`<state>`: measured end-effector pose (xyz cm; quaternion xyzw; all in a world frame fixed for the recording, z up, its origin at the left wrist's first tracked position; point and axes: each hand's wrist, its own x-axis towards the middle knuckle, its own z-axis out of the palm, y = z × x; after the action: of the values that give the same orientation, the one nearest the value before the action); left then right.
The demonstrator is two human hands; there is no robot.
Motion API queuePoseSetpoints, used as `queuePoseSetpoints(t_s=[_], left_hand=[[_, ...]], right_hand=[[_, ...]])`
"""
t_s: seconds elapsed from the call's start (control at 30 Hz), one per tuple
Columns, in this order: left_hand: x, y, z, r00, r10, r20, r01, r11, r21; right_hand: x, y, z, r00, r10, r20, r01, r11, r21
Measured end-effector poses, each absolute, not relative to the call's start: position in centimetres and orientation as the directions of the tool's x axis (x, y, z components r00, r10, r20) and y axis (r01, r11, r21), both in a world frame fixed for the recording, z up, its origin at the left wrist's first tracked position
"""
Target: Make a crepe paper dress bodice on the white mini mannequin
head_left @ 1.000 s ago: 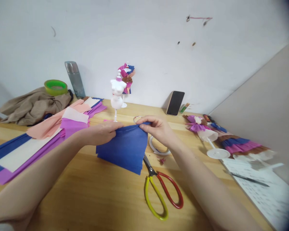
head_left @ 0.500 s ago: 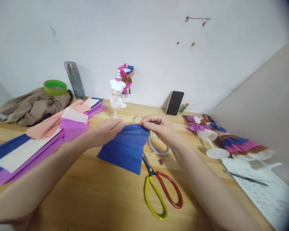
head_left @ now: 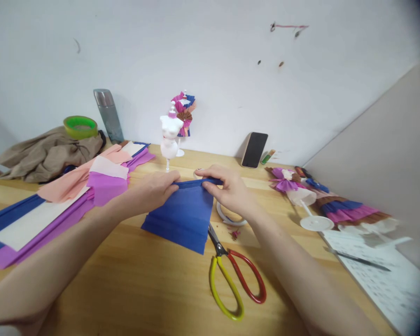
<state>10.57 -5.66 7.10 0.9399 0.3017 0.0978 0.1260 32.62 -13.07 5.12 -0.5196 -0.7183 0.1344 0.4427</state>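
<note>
A sheet of blue crepe paper (head_left: pixel 184 219) lies pleated on the wooden table (head_left: pixel 133 284), its far edge folded into a narrow band. My left hand (head_left: pixel 154 190) pinches the left end of that band. My right hand (head_left: pixel 227 190) pinches the right end, thumb under, fingers over. Both hands are closed on the paper. Just right of the sheet lie scissors (head_left: pixel 233 275) with one yellow and one red handle, blades pointing under the paper's corner. A ring of tape (head_left: pixel 229 219) sits beneath my right wrist.
Stacked crepe sheets in purple, pink, white and blue (head_left: pixel 56 205) lie at left, beside a brown cloth (head_left: pixel 45 156), a green tape roll (head_left: pixel 80 127) and a grey bottle (head_left: pixel 108 116). A white mannequin (head_left: pixel 170 137), a phone (head_left: pixel 254 149), dressed dolls (head_left: pixel 322 205) and printed paper (head_left: pixel 381 275) stand further off.
The paper's far edge has been folded over into another pleat. Both hands moved slightly closer together along that edge, and the sheet now looks narrower at the top.
</note>
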Motion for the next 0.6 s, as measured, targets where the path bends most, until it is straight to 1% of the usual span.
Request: queuePoseSetpoints(t_s=[0.1, 0.17, 0.23, 0.3, 0.37, 0.47, 0.53, 0.6], left_hand=[[10.5, -5.6, 6.6, 0.792, 0.602, 0.102, 0.574, -0.791, 0.212], [10.5, -5.5, 6.5, 0.787, 0.608, 0.103, 0.586, -0.79, 0.179], [10.5, -5.3, 6.7, 0.784, 0.61, 0.115, 0.588, -0.789, 0.178], [10.6, -5.1, 7.1, 0.773, 0.623, 0.119, 0.597, -0.778, 0.197], [10.6, -5.0, 7.7, 0.751, 0.648, 0.127, 0.613, -0.756, 0.229], [10.5, -5.0, 8.6, 0.716, 0.683, 0.147, 0.618, -0.717, 0.322], [10.4, -4.9, 8.8, 0.693, 0.707, 0.142, 0.623, -0.687, 0.374], [10.4, -4.8, 8.7, 0.654, 0.741, 0.15, 0.659, -0.656, 0.368]], right_hand=[[32.4, -13.2, 5.4, -0.149, 0.852, 0.502, 0.682, 0.456, -0.571], [32.4, -13.2, 5.5, -0.149, 0.855, 0.497, 0.708, 0.443, -0.55], [32.4, -13.1, 5.5, -0.12, 0.858, 0.5, 0.725, 0.419, -0.546], [32.5, -12.9, 5.3, -0.075, 0.857, 0.51, 0.732, 0.394, -0.556], [32.7, -12.7, 5.1, -0.011, 0.859, 0.512, 0.721, 0.362, -0.591], [32.9, -12.4, 4.7, 0.078, 0.868, 0.491, 0.67, 0.319, -0.67], [33.1, -12.2, 4.6, 0.108, 0.868, 0.485, 0.641, 0.312, -0.701], [33.2, -12.1, 4.5, 0.136, 0.864, 0.485, 0.615, 0.31, -0.725]])
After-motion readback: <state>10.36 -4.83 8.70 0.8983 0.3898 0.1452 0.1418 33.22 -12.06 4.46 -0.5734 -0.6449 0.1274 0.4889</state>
